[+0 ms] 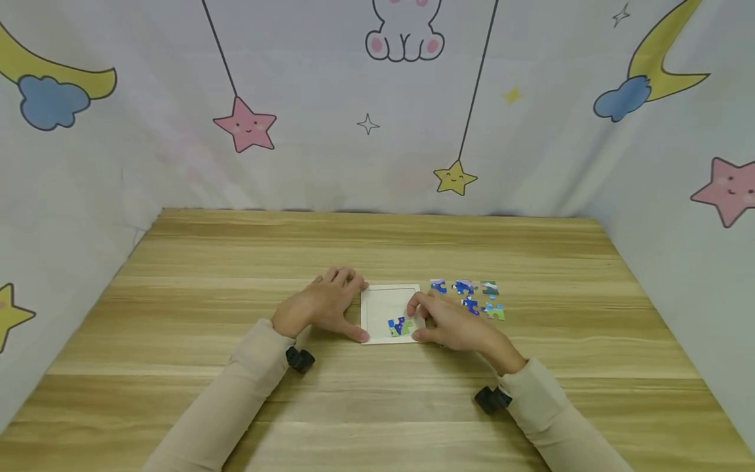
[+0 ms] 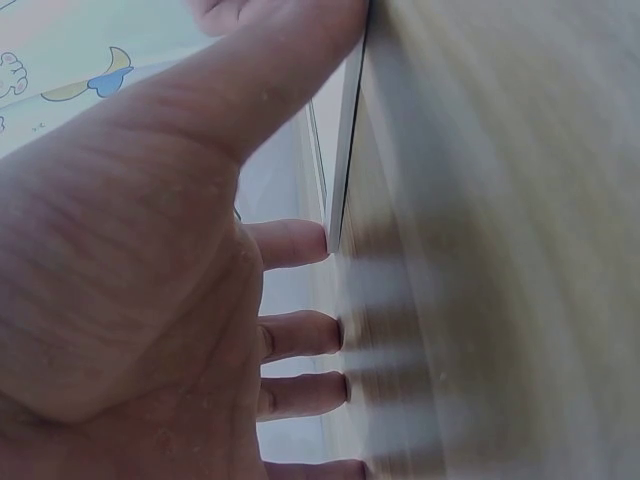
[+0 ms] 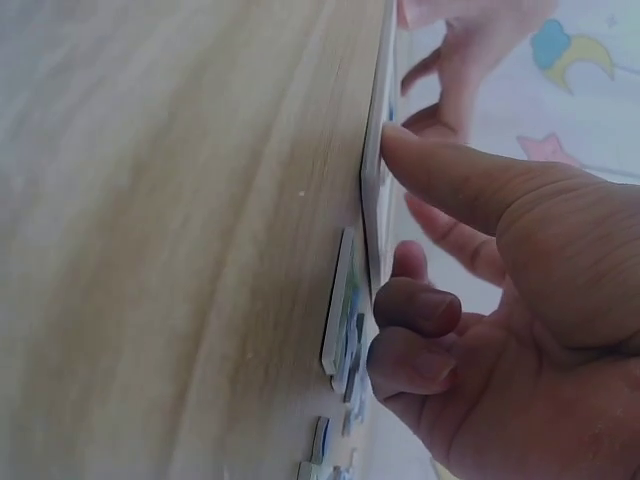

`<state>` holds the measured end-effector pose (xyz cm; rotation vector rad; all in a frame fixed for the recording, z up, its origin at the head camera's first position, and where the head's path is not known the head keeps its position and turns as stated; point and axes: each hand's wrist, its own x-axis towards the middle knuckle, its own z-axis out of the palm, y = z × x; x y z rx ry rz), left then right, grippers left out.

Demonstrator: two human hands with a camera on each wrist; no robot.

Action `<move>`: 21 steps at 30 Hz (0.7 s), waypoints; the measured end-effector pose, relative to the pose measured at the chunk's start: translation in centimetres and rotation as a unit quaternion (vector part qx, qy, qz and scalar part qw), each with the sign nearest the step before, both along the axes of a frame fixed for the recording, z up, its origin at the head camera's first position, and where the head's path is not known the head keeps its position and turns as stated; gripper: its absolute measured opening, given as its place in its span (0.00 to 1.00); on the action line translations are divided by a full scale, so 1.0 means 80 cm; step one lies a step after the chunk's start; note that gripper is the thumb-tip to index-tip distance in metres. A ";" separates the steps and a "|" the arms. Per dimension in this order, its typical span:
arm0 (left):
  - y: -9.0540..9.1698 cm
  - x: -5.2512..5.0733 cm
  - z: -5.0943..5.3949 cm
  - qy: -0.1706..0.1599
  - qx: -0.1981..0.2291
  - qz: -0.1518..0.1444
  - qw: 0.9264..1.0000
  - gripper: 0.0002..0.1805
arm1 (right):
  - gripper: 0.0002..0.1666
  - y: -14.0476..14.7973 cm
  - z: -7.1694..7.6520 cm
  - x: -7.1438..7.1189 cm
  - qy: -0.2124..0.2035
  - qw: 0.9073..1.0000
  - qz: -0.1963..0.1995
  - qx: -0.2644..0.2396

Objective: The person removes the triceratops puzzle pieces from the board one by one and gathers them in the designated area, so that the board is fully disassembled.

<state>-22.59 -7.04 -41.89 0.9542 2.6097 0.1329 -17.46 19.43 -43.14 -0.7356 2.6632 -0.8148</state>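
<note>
A square white puzzle tray (image 1: 377,301) lies flat on the table. Joined jigsaw pieces (image 1: 398,326), blue and green, sit inside it near its lower right corner. At the tray's left side my left hand (image 1: 330,303) is spread, thumb at the near corner and index finger at the far corner. My right hand (image 1: 454,322) is at the right side. Its thumb (image 3: 440,170) touches the tray's edge, its index finger reaches over the inside, and the other fingers are bent. No piece shows between thumb and index finger.
Several loose jigsaw pieces (image 1: 464,287) lie right of the tray, beyond and partly behind my right hand. The wooden table (image 1: 236,255) meets a printed cloth backdrop (image 1: 318,170) at the back and sides.
</note>
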 end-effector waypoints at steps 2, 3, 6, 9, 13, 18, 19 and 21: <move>-0.001 0.000 0.001 0.001 0.002 0.002 1.000 0.54 | 0.19 -0.004 -0.001 0.000 0.009 1.000 0.004 0.001; -0.001 0.000 0.001 0.002 0.002 0.001 1.000 0.54 | 0.20 -0.006 -0.001 0.000 0.010 1.000 0.006 0.001; -0.001 0.000 0.001 0.003 0.007 0.001 1.000 0.53 | 0.17 -0.011 -0.003 0.000 0.011 1.000 0.019 -0.002; -0.001 -0.001 0.000 0.004 0.013 -0.002 1.000 0.52 | 0.13 -0.014 -0.004 0.002 0.008 1.000 0.022 -0.005; 0.000 -0.001 -0.001 0.005 0.014 -0.007 1.000 0.52 | 0.13 -0.016 -0.005 0.002 0.019 1.000 0.015 -0.009; 0.000 0.000 0.001 0.002 0.015 -0.004 1.000 0.52 | 0.10 -0.016 -0.003 -0.001 0.006 0.998 0.036 -0.058; 0.000 0.000 0.001 0.002 0.016 -0.002 1.000 0.52 | 0.10 -0.015 -0.003 -0.002 -0.001 0.997 0.043 -0.068; 0.000 0.001 0.003 0.001 0.016 0.001 1.000 0.53 | 0.08 -0.012 0.000 -0.004 -0.018 0.995 0.055 -0.086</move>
